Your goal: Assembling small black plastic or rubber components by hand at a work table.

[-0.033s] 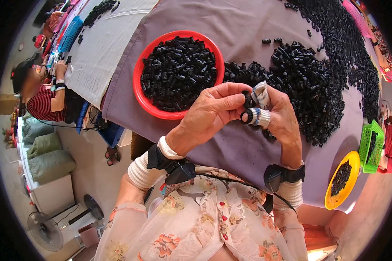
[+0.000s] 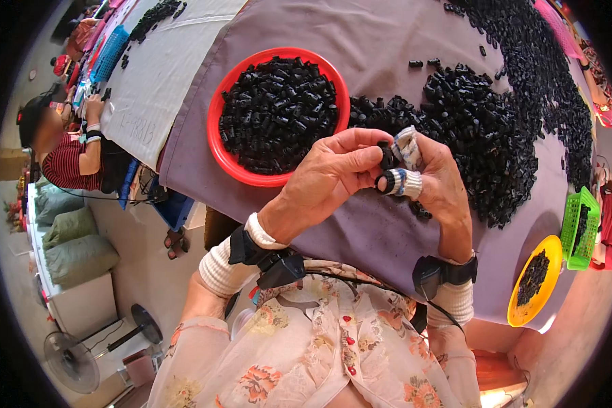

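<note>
Over the near edge of a table covered in mauve cloth (image 2: 387, 238), my two hands meet. My left hand (image 2: 319, 175) is nearly closed, thumb and forefinger pinching a small black piece (image 2: 387, 156). My right hand (image 2: 443, 178) curls in opposite, patterned cloth wraps (image 2: 406, 183) on its thumb and a finger, their tips bent close around the piece; I cannot tell whether it grips too.

Toward the table's left edge sits a red basin (image 2: 214, 126) heaped with similar pieces. A larger black pile (image 2: 479, 122) spreads from just beyond my hands toward the right edge. Near the right corner on my side, a yellow dish (image 2: 523, 314) holds dark bits, just beside a green basket (image 2: 570, 224).

The piece is small, so a loose pinch could let it slip, and the wraps could dull my feel for it. Dropped, it could vanish among lookalikes or roll off the near edge. A knock from my left arm could spill the full basin. The thin cable (image 2: 447, 317) at my right wrist strap (image 2: 459, 273) could snag and jerk that hand.
</note>
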Motion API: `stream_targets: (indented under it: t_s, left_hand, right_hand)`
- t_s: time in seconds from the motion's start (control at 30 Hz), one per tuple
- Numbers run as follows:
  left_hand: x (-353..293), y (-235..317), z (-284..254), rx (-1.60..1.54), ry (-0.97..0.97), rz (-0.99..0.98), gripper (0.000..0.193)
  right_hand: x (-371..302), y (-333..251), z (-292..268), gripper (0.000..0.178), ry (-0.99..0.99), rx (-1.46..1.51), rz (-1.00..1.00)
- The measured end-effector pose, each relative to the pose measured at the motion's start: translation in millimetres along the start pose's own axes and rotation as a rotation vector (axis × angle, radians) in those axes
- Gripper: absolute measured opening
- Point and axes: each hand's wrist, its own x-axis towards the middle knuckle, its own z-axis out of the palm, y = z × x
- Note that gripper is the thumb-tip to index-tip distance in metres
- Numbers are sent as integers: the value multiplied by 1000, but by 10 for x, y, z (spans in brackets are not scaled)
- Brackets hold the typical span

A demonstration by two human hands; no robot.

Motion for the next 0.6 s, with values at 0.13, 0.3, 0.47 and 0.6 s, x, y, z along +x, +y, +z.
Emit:
stream_targets:
  t_s: [0.13, 0.3, 0.47, 0.6]
  left_hand:
    - [-12, 7, 29, -1, 8, -26, 23]
    - [-2, -28, -1, -11, -2, -50, 24]
    - [14, -37, -7, -7, 3, -55, 24]
    - [26, -42, 1, 1, 17, -62, 24]
  right_hand:
    - [27, 90, -61, 39, -49, -73, 10]
    - [21, 66, -79, 39, -64, -147, 23]
    - [31, 74, -112, 38, -97, -178, 24]
    - [39, 102, -82, 45, -81, -103, -54]
